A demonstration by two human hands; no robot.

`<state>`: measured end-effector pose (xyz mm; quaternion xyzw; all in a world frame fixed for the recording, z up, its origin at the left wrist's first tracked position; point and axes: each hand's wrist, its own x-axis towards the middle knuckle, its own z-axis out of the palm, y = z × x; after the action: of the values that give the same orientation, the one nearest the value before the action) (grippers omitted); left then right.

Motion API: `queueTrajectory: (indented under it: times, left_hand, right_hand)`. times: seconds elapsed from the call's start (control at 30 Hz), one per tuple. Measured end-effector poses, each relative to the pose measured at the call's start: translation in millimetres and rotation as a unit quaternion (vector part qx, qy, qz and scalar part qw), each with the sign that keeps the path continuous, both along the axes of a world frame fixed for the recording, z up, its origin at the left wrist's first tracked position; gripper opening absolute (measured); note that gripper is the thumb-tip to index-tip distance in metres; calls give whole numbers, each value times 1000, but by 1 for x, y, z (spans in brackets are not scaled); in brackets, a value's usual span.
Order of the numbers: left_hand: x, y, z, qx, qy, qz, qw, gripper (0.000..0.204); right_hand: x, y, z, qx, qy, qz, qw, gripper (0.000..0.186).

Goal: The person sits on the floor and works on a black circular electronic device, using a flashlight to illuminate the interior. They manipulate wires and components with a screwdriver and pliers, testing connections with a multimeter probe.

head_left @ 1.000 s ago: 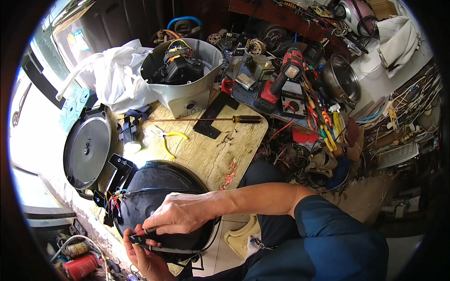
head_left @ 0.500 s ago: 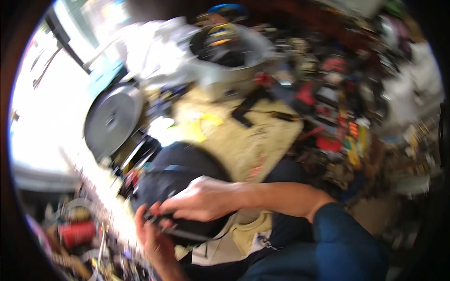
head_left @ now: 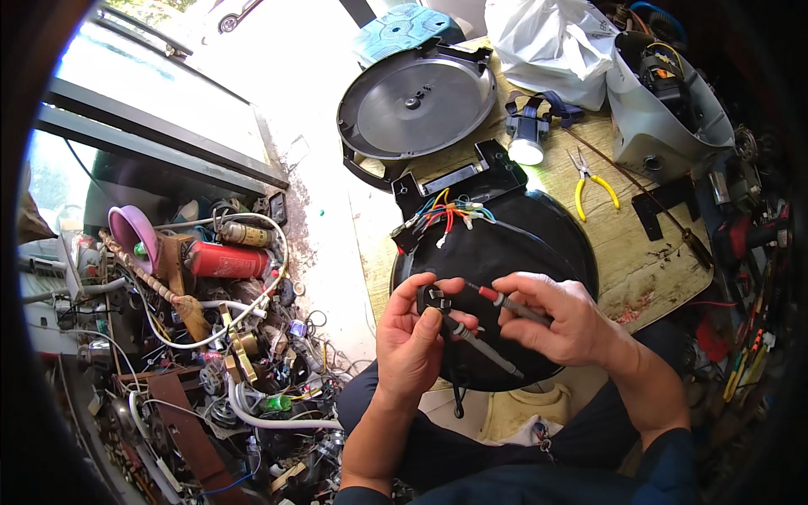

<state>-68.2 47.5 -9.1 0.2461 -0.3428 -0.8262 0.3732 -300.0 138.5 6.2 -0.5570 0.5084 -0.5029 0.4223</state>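
Observation:
My left hand is closed around a small black part that looks like a power plug, pinched between thumb and fingers. A grey test probe also lies in that hand, its far end pointing right. My right hand grips another grey test probe with a red collar, its dark tip aimed at the plug but apart from it. Below both hands is a large round black appliance part. Coloured wires with connectors spill from the black bracket at its far edge.
On the wooden board are yellow-handled pliers, a lit headlamp, a long screwdriver, a round black cover and a grey housing. Clutter and a red cylinder lie left; tools crowd the right.
The view has swung left and become sharp. My hands, close together over the black part's near-left side before, are now farther apart, with the right hand's probe plainly visible.

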Motion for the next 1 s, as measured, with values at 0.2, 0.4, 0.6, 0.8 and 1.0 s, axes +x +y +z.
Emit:
queueTrajectory:
  times: [0.2,0.4,0.6,0.8,1.0]
  left_hand:
    - [-6,-1,3,-16,-37,36,999,45]
    - [-7,-1,4,-12,-58,38,998,46]
    - [-1,-1,4,-8,-49,31,998,46]
    - [1,-3,5,-3,-42,28,999,46]
    - [-3,-3,11,-13,-50,18,999,46]
  right_hand:
    - [9,4,10,70,21,60,996,75]
    - [16,8,4,18,46,14,999,68]
    - [8,10,8,12,59,9,998,66]
    - [-17,14,20,13,64,-50,997,66]
    - [-73,20,30,114,72,-193,972,62]
